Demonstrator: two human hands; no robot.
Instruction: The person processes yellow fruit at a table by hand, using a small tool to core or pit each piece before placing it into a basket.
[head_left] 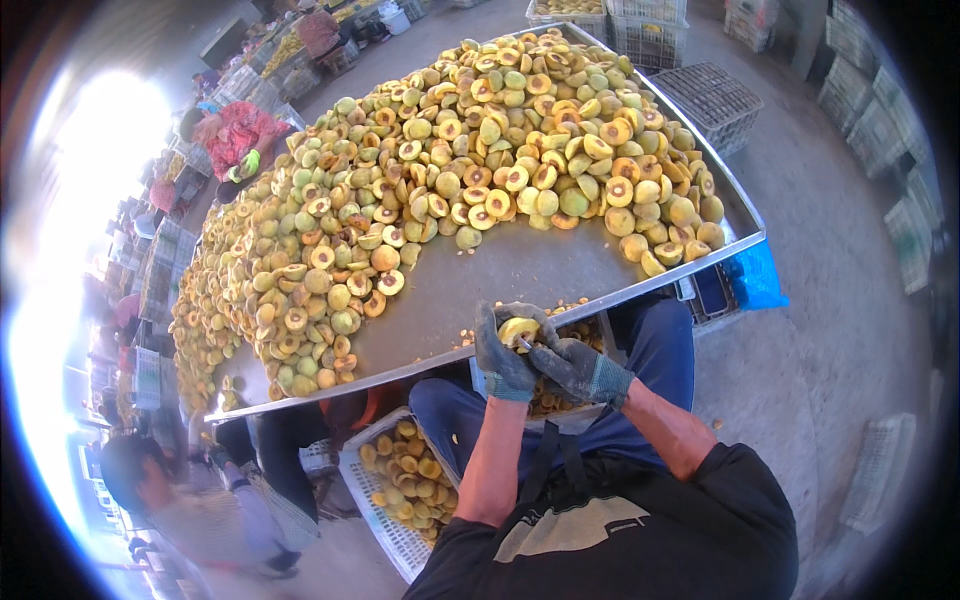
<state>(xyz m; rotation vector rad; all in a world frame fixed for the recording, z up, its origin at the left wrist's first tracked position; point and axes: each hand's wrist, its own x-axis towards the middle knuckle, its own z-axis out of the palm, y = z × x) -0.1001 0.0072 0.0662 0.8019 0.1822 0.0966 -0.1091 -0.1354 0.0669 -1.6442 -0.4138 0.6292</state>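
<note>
My left hand (503,362), in a dark work glove, cups a yellow peach half (517,330) just past the near edge of the metal table. My right hand (578,370), gloved too, is closed around a slim tool. Only its short metal tip (524,343) shows, touching the fruit; the rest is hidden in the fingers. Below my hands, between my knees, a container holds peach pieces (553,402). A large heap of halved peaches (470,150), many with brown centres, covers much of the tabletop (480,280).
A white crate (372,480) of peach halves stands left of my legs. A blue plastic bag (755,275) hangs by the table's right corner. A co-worker (190,490) sits at left, another person in red (240,140) beyond the heap. Crates (708,98) stand behind the table.
</note>
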